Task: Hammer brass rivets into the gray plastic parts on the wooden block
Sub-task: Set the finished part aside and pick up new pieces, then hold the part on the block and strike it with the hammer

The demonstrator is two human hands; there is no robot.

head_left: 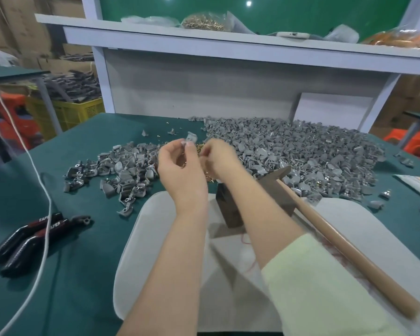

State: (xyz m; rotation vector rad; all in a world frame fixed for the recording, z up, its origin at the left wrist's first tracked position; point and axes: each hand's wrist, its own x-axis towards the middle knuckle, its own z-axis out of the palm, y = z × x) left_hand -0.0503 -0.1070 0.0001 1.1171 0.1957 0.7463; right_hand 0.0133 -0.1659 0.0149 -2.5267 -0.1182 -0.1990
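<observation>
The left hand (180,166) pinches one gray plastic part (191,138) at its fingertips, raised above the table at about 12 o'clock from the wooden block (229,209). The right hand (218,158) is just beside it, fingers curled inward. It is blurred, so I cannot tell whether it grips a rivet.

Loose brass rivets (199,149) lie under both hands. Nothing sits on the block that I can make out, and the hammer (337,238) lies unheld from 1 to 4 o'clock of the block.

Judging by the big heap of gray parts (301,154) at 1 o'clock and the smaller pile (121,170) at 10 o'clock, most of the work seems left.

The white pad (155,226) has bare room at 9 o'clock. Two black utility knives (27,238) and a white cord (47,204) lie well apart, farther out toward 9 o'clock.
</observation>
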